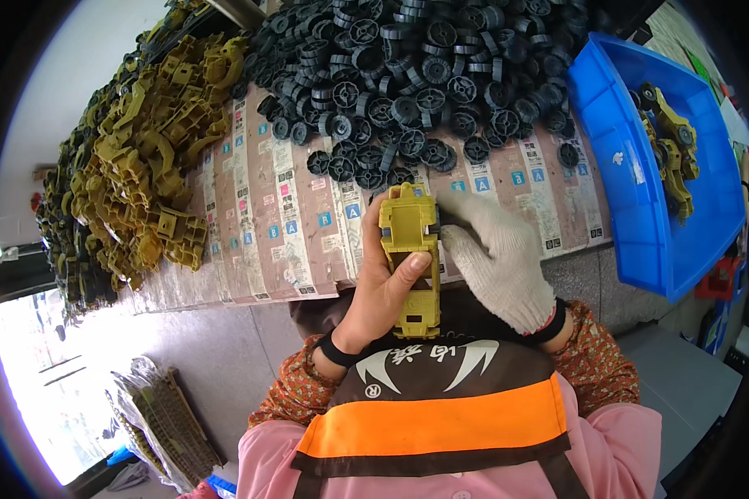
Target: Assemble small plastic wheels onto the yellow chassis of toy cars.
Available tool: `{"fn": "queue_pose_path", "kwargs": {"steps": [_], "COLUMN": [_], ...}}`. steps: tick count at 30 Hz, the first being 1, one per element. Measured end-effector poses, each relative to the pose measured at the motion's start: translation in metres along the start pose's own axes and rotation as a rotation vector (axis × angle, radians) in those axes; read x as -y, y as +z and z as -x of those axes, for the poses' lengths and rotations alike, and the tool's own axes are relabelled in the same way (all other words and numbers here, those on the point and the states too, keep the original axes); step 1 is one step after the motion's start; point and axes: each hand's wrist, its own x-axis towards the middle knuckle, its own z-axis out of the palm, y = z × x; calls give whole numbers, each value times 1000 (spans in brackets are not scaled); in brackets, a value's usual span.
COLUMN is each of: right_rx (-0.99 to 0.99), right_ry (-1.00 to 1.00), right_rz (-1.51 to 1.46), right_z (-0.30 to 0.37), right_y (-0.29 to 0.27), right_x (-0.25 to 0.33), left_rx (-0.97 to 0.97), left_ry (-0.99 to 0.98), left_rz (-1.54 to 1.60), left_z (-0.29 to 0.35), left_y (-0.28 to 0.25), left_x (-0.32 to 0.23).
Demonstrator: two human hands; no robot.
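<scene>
My bare left hand (377, 287) is wrapped round a yellow plastic toy truck body (409, 233), thumb across its middle. The body points away from me, close in front of my apron at the table's near edge. On its right side, by the upper end, my right hand (503, 258) in a pale knitted glove is closed, its thumb and fingers brought together against the body. Whatever those fingertips pinch is hidden. Just beyond the truck body lies a large heap of black toy wheels (430, 100), a few of them loose at its near edge.
Yellow plastic toy parts (154, 150) are heaped on the table's left, with darker parts along their outer side. A blue bin (632, 224) at the right holds several yellow toy vehicles (674, 154) with black wheels. Printed paper covers the tabletop (308, 241). Wrapped stacked panels (162, 416) stand at lower left.
</scene>
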Motion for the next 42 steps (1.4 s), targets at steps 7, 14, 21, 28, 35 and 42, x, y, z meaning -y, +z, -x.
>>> {"fn": "queue_pose_path", "kwargs": {"steps": [7,14,21,28,35,42], "right_rx": [44,333,71,43,220,112], "right_ry": [-36,131,-45,-95,192,219], "right_rz": [200,48,795,765,37,-45], "right_z": [14,-33,-80,-79,-18,23], "right_y": [12,-10,12,8,6,18], "right_x": [4,-1,-41,-51,5,-8], "left_rx": [22,-5,-230,-292,-387,-407], "left_ry": [58,85,-133,-75,-14,74], "left_rz": [-134,-197,340,502,491,436], "left_z": [0,-7,-10,-17,-19,-26], "left_y": [-3,-21,-36,-33,-23,-3], "left_x": [12,6,-7,-11,-8,-12]}}
